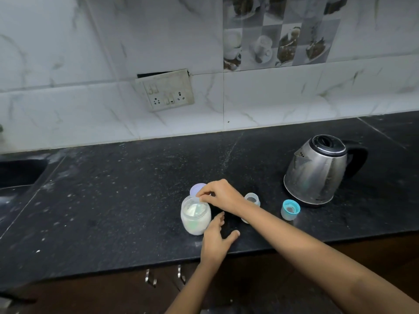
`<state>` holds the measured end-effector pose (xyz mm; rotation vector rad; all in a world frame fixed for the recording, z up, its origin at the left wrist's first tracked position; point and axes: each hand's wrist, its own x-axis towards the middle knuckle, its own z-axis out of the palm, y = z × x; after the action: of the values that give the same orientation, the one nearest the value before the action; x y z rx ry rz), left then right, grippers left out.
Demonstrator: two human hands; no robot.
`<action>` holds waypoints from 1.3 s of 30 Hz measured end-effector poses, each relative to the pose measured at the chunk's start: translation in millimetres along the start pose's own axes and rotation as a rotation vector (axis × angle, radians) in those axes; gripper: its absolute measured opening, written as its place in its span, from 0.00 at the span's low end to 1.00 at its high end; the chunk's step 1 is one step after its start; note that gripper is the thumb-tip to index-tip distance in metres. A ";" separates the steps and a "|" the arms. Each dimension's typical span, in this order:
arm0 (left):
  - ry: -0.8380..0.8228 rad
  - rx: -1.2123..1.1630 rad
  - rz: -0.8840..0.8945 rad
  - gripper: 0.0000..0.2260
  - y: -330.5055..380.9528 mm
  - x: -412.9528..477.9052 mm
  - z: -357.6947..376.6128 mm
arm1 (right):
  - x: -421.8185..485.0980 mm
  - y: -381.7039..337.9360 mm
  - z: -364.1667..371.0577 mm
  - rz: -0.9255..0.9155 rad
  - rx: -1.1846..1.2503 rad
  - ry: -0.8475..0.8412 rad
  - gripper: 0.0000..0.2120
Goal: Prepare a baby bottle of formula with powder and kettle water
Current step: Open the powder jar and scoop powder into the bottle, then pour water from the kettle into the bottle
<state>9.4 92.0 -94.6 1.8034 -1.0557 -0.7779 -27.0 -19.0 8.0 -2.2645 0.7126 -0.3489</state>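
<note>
Well, the black stone counter fills the middle of the frame, speckled and dusted with pale flecks. Above it rises a glossy marble-patterned tile wall carrying a grimy, crooked switch plate. A dark sink cuts into the counter at the left edge.

At right centre stands the kettle, a rounded brushed-steel body with a black lid and black handle, its spout facing left.

My right forearm crosses from the lower right of the frame and hides part of the clear baby bottle, which stands open-topped just behind the wrist, between kettle and jar. My right hand hovers at the mouth of the powder jar, fingertips pinching a small pale thing at the rim; it is too small to tell what it is. The jar is clear, round-shouldered and holds white powder.

My left hand comes up from the bottom centre, fingers released and spread, just beside the jar's right wall; I cannot tell whether it touches.

A teal, ring-shaped bottle collar sits near the kettle's base. A flat lilac lid lies just behind the jar. Two metal cabinet handles show below the counter edge.
</note>
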 end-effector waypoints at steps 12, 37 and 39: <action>0.018 0.021 0.046 0.34 33.0 30.6 39.1 | -81.6 78.7 -155.7 -0.009 0.143 0.763 0.03; 0.274 -0.113 0.062 0.23 51.1 54.3 90.1 | -122.0 245.9 -262.5 0.131 0.365 0.909 0.13; 0.274 -0.127 0.057 0.23 54.4 55.8 90.8 | -122.7 242.2 -261.4 0.118 0.375 0.920 0.12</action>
<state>-59.8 -5.3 -87.7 1.7068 -0.8549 -0.5326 -335.3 -235.7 13.7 -1.6253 1.1034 -1.3808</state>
